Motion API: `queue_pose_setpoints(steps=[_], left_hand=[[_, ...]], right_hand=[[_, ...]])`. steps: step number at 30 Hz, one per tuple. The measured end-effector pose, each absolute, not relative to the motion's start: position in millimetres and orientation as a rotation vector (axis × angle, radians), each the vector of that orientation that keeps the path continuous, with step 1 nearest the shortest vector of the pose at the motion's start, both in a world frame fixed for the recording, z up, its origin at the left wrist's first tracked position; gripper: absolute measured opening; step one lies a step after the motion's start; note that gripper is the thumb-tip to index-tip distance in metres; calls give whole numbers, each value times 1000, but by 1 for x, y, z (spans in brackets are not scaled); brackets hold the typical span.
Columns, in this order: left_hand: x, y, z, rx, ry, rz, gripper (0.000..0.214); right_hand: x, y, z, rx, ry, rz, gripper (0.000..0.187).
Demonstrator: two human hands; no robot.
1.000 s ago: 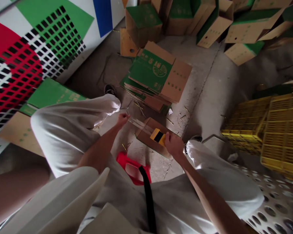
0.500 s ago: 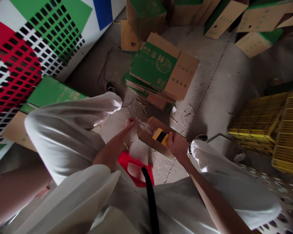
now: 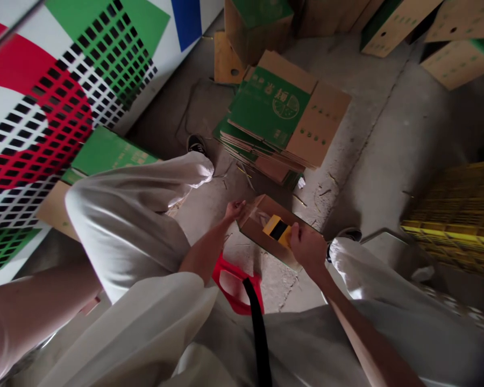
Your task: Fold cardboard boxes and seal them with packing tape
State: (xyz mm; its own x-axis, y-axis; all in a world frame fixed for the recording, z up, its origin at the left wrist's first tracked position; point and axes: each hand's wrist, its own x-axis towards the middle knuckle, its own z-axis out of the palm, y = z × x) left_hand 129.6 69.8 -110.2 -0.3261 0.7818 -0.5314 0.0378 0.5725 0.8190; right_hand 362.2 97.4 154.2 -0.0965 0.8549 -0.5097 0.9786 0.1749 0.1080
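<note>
1. Cardboard box (image 3: 268, 234), plain kraft and closed, lies tilted in front of me between my knees, just beside a red plastic stool (image 3: 233, 284) and above the concrete floor (image 3: 381, 140).
2. My left hand (image 3: 234, 210) is at the box's left corner, touching it, with the fingers bunched together. I cannot tell whether they pinch anything there.
3. My right hand (image 3: 308, 248) is at the box's right side, its fingers curled closed around the end of a yellow-and-black tape dispenser (image 3: 277, 230), which sits on the top face of the box.
4. Clear tape (image 3: 258, 217) glints on the box between the dispenser and my left hand.
5. Stack of flattened green-and-kraft cartons (image 3: 280, 121) lies on the floor just beyond the box, and more cartons (image 3: 391, 27) are heaped farther ahead.
6. White trousers (image 3: 121, 215) cover my legs, a black sneaker (image 3: 196, 144) shows past my left knee, and a black strap (image 3: 258, 338) hangs down the middle of my body.
7. Perforated panel (image 3: 36, 107), painted red, green, blue and white, stands to my left, and a yellow plastic crate (image 3: 452, 215) sits to my right.
</note>
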Motion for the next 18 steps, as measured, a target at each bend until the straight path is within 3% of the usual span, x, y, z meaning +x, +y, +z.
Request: queue_pose_setpoints(steps=[18], left_hand=[[142, 74, -124, 761, 1713, 758, 26]], right_hand=[[355, 100, 157, 1724, 1950, -325, 63]])
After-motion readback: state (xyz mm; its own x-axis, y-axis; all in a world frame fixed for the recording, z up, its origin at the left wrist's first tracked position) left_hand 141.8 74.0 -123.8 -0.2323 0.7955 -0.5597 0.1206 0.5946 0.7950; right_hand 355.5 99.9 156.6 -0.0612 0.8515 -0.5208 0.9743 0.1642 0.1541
